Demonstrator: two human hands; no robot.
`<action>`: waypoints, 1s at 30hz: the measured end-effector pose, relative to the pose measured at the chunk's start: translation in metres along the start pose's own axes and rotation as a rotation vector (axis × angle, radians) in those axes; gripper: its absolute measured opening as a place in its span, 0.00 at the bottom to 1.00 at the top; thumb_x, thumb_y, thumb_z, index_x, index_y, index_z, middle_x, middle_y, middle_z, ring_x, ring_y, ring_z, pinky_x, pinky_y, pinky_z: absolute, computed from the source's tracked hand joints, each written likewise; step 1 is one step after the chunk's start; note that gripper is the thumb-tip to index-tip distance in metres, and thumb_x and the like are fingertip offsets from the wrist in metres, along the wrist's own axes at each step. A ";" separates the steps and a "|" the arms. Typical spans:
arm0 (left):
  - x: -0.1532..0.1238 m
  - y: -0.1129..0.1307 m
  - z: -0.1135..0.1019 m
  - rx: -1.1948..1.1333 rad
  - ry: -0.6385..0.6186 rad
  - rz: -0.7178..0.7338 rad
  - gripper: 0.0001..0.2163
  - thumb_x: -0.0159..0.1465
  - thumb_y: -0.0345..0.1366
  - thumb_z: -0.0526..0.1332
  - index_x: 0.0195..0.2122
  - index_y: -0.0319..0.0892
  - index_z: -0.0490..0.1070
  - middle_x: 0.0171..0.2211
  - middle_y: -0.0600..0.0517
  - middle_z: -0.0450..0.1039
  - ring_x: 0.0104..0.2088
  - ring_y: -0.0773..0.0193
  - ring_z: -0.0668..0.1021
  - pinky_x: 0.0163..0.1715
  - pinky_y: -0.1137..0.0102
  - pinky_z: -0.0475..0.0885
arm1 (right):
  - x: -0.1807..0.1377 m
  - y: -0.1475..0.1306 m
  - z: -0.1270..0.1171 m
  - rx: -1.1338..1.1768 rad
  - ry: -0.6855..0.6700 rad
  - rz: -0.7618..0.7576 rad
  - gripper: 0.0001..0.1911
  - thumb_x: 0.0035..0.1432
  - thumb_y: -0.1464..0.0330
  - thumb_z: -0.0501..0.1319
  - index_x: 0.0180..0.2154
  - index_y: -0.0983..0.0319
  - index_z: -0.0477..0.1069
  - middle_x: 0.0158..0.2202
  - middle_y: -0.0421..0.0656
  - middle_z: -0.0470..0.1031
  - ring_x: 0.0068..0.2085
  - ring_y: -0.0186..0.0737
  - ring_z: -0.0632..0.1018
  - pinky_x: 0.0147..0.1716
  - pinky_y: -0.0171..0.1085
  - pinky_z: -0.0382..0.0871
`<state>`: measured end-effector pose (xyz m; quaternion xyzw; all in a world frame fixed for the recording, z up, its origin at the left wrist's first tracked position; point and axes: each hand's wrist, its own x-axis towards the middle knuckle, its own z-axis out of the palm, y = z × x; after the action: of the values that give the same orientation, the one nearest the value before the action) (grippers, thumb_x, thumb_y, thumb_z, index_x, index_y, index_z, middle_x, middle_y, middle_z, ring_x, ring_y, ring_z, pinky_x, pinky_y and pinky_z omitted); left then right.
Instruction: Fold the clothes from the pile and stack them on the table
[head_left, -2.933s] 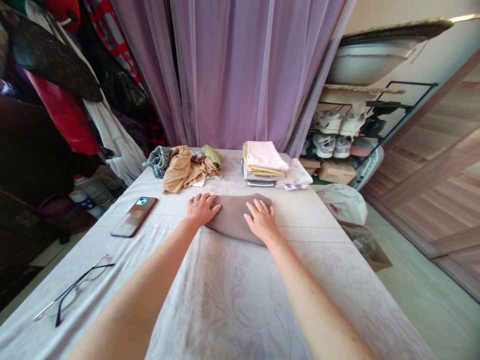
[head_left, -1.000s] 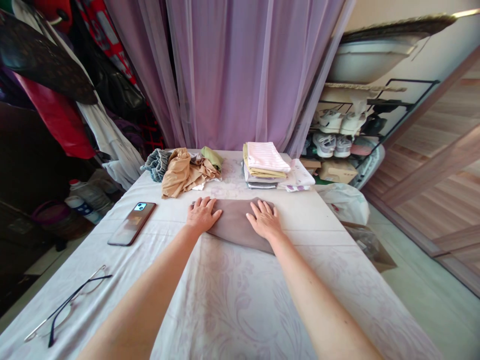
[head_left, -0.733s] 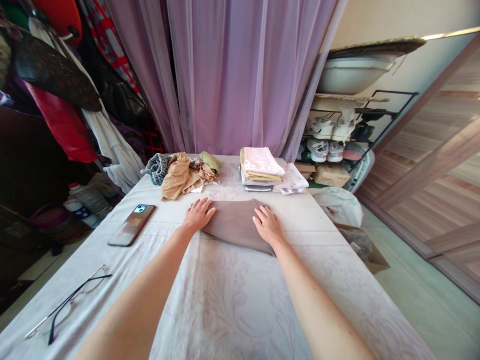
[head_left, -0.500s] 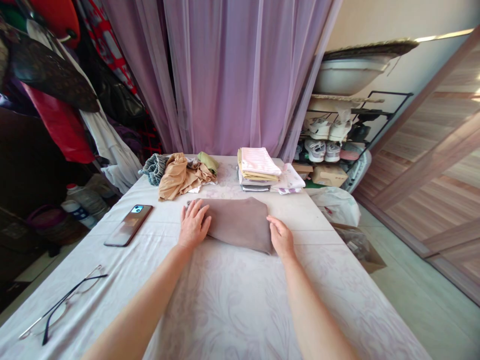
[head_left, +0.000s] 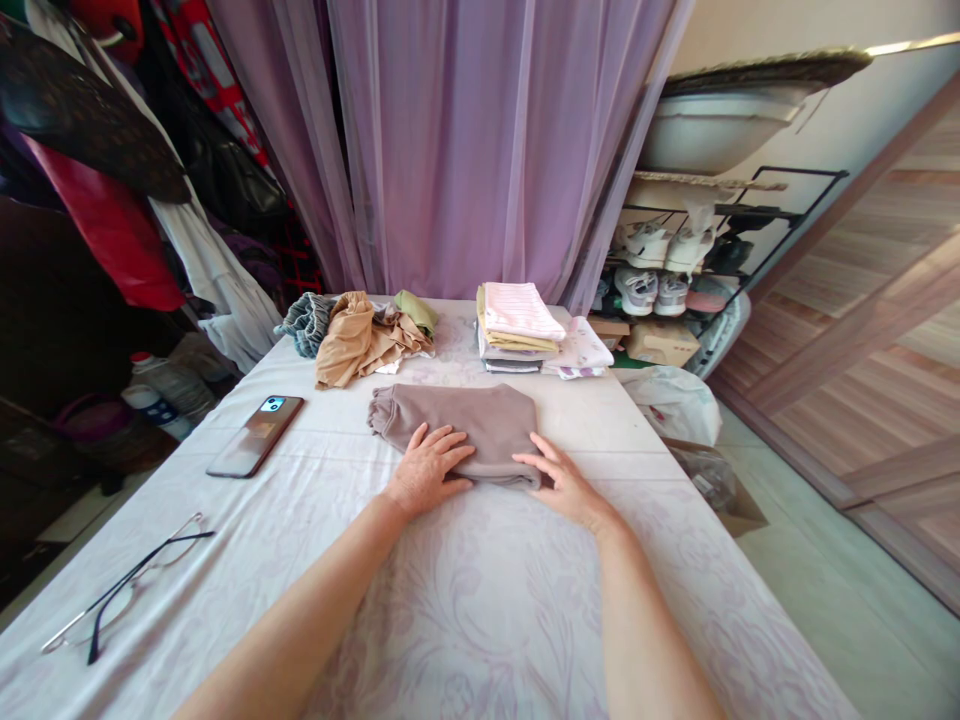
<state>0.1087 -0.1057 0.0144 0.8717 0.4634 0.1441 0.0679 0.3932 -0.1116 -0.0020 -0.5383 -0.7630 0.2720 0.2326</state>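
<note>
A folded brown-grey garment [head_left: 480, 415] lies flat on the cloth-covered table [head_left: 480, 580], with a gathered, elastic-looking edge at its left end. My left hand [head_left: 429, 470] rests on its near edge, fingers spread over the fabric. At the near right corner my right hand [head_left: 562, 485] touches the garment, its fingers stretched out and apart. Behind it on the right stands a stack of folded cloths [head_left: 519, 325], a pink striped one on top. To the back left is a loose heap of crumpled clothes [head_left: 356, 340], tan, green and grey-blue.
A phone [head_left: 256, 437] lies on the table's left side, and eyeglasses [head_left: 131, 580] lie nearer to me. A purple curtain [head_left: 450, 150] hangs behind the table. To the right are a shoe rack [head_left: 660, 265] and a plastic bag [head_left: 667, 400].
My left hand has slid right, from the garment's left end to its near edge, uncovering the gathered end. My right hand's fingers have spread onto the near right corner.
</note>
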 end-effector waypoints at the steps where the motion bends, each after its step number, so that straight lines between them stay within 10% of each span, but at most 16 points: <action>1: 0.001 0.000 0.000 -0.003 -0.001 -0.001 0.24 0.61 0.46 0.64 0.59 0.54 0.69 0.62 0.50 0.67 0.64 0.52 0.64 0.66 0.47 0.47 | 0.001 0.001 0.002 -0.001 0.025 -0.014 0.25 0.50 0.72 0.62 0.51 0.53 0.76 0.68 0.46 0.57 0.66 0.47 0.62 0.61 0.48 0.61; 11: -0.007 -0.018 -0.001 0.124 0.242 -0.196 0.28 0.60 0.34 0.61 0.63 0.46 0.62 0.62 0.46 0.66 0.64 0.53 0.65 0.67 0.54 0.50 | 0.016 -0.036 -0.006 0.010 0.429 -0.266 0.14 0.62 0.59 0.55 0.42 0.57 0.75 0.58 0.49 0.72 0.66 0.50 0.62 0.61 0.54 0.59; 20: -0.011 -0.052 -0.019 0.160 0.280 -0.299 0.21 0.60 0.40 0.63 0.55 0.49 0.67 0.65 0.46 0.61 0.67 0.50 0.59 0.65 0.47 0.49 | 0.029 -0.085 -0.030 0.136 0.548 -0.221 0.20 0.62 0.52 0.54 0.39 0.60 0.74 0.31 0.42 0.79 0.34 0.39 0.79 0.38 0.34 0.72; 26: -0.005 -0.042 -0.008 0.064 0.306 -0.411 0.18 0.58 0.38 0.64 0.50 0.48 0.71 0.67 0.44 0.56 0.68 0.48 0.56 0.63 0.44 0.53 | 0.031 -0.101 -0.031 0.121 0.552 -0.251 0.21 0.62 0.51 0.54 0.38 0.60 0.74 0.27 0.41 0.76 0.31 0.37 0.76 0.35 0.32 0.70; 30: -0.002 -0.042 -0.038 -0.009 0.296 -0.407 0.14 0.56 0.37 0.62 0.44 0.48 0.74 0.62 0.47 0.65 0.65 0.48 0.62 0.62 0.47 0.55 | 0.029 -0.105 -0.043 0.167 0.611 -0.217 0.21 0.61 0.50 0.55 0.37 0.61 0.74 0.25 0.40 0.73 0.29 0.37 0.74 0.32 0.32 0.68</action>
<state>0.0624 -0.0841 0.0395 0.7295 0.6336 0.2556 0.0310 0.3388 -0.1053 0.1018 -0.4896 -0.6860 0.1330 0.5216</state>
